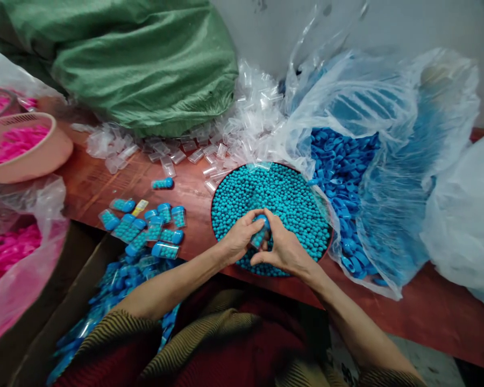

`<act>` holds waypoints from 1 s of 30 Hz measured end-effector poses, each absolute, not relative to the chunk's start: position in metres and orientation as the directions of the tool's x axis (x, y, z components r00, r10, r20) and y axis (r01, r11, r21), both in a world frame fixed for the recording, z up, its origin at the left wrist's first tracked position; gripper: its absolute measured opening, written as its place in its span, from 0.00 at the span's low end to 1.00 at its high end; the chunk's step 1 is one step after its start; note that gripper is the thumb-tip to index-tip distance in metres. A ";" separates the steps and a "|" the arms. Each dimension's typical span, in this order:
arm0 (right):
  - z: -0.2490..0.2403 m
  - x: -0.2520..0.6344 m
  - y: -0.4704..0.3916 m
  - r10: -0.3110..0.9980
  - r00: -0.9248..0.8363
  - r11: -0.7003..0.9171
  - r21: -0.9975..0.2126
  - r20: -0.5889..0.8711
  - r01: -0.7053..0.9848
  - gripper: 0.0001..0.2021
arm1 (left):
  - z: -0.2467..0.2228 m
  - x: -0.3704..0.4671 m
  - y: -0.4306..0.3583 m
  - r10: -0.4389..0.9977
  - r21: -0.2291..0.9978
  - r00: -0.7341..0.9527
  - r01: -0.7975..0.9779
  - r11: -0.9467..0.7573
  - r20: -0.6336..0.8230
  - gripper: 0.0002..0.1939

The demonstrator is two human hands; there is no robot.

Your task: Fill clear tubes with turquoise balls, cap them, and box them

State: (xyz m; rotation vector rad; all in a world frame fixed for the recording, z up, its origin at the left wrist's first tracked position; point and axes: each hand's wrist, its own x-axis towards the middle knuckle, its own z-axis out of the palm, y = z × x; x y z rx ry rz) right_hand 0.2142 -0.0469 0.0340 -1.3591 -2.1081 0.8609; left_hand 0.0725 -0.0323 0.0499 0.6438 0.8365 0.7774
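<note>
Over a round container [212, 215] full of turquoise beads [282, 199], both my hands are closed around one small clear bottle [259, 236] with a blue cap. My left hand [239, 236] grips it from the left, its thumb and fingers near the cap. From the other side my right hand [285, 248] holds it, index finger at the top and thumb below. My fingers partly cover the bottle, so how full it is cannot be made out. Several capped bottles of turquoise beads [165, 251] lie on the red table [193, 204] to the left.
Empty clear tubes [246, 123] are heaped behind the beads, beside a green sack [145, 70]. On the right, a plastic bag [395, 204] spills blue caps [342, 177]. Pink pieces fill a basket [32, 153] at left. Below the table edge lie more filled blue bottles [113, 295].
</note>
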 end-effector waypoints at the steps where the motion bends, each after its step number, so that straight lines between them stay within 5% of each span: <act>1: 0.035 0.211 -0.049 0.928 -0.362 0.312 -0.707 0.085 0.634 0.47 | 0.051 0.073 -0.034 0.819 0.766 0.405 -0.337 0.547 -0.406 0.27; 6: 0.041 0.197 -0.054 0.927 -0.294 0.372 -0.678 0.234 0.634 0.32 | 0.058 0.074 -0.041 0.881 0.850 0.252 -0.258 0.459 -0.400 0.22; 13: 0.032 0.178 -0.056 0.902 -0.347 0.429 -0.623 0.257 0.654 0.38 | 0.054 0.064 -0.047 0.964 0.971 0.120 0.012 0.237 -0.237 0.14; 19: 0.048 0.211 -0.041 0.827 -0.497 0.556 -0.519 0.265 0.649 0.34 | 0.056 0.007 -0.040 0.984 0.932 0.011 0.323 0.164 -0.177 0.21; 22: 0.045 0.275 -0.020 0.938 -0.117 0.281 -0.519 0.326 0.807 0.19 | 0.058 -0.046 -0.035 0.976 0.785 -0.215 0.598 0.161 -0.037 0.20; 24: 0.037 0.320 -0.004 0.943 0.147 0.017 -0.484 0.298 0.875 0.18 | 0.057 -0.082 -0.034 0.951 0.659 -0.308 0.717 0.227 0.008 0.16; 28: 0.010 0.378 0.027 0.882 0.471 -0.424 -0.383 0.032 0.821 0.21 | 0.043 -0.140 -0.040 0.857 0.482 -0.514 0.760 0.436 0.036 0.16; 30: -0.004 0.391 0.041 0.836 0.543 -0.515 -0.447 -0.075 0.732 0.23 | 0.034 -0.157 -0.045 0.893 0.537 -0.451 0.756 0.374 0.013 0.20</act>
